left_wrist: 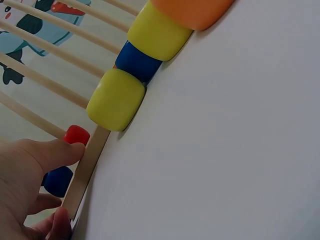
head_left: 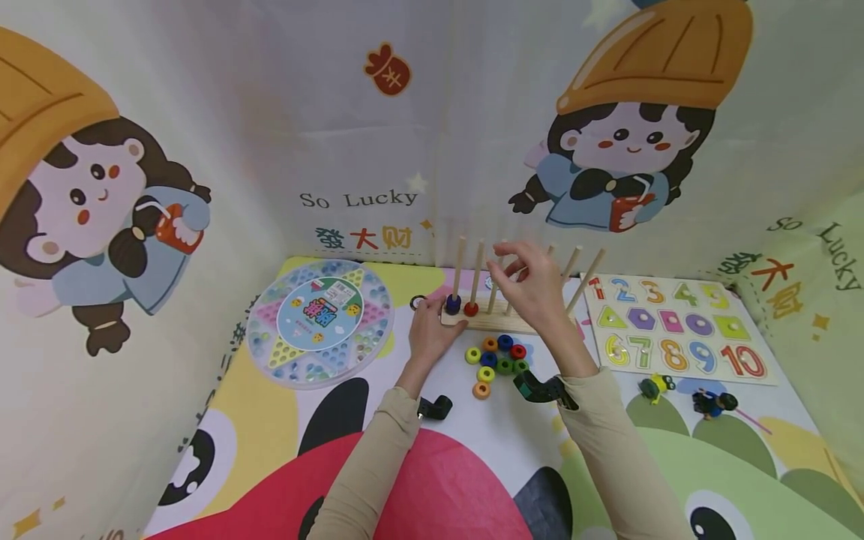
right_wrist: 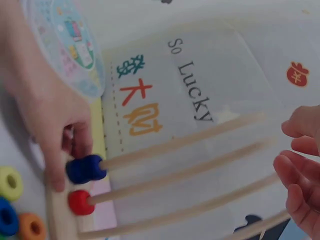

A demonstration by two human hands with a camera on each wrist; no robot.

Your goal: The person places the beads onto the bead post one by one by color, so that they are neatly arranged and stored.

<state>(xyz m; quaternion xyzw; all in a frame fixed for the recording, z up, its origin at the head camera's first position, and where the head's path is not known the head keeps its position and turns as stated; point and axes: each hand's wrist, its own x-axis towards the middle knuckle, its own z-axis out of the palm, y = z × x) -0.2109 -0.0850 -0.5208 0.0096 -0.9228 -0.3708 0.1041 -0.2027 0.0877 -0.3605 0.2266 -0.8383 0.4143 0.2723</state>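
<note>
Sleeves [head_left: 364, 472]: lay nearest us.
Peg rack [head_left: 513, 325]: stood behind loose rings [head_left: 503, 366].
Left hand [head_left: 432, 334]: we saw it clamped on the rack's left end.
Right hand [head_left: 536, 292]: fingertips stood apart, near upright pegs [head_left: 478, 270].

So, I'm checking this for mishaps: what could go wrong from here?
The right hand, close to the upright pegs, might bump one and jolt the wooden peg rack, though the left hand grips its end. The right wrist camera appears near the loose beads and could brush them, perhaps sending some rolling.
</note>
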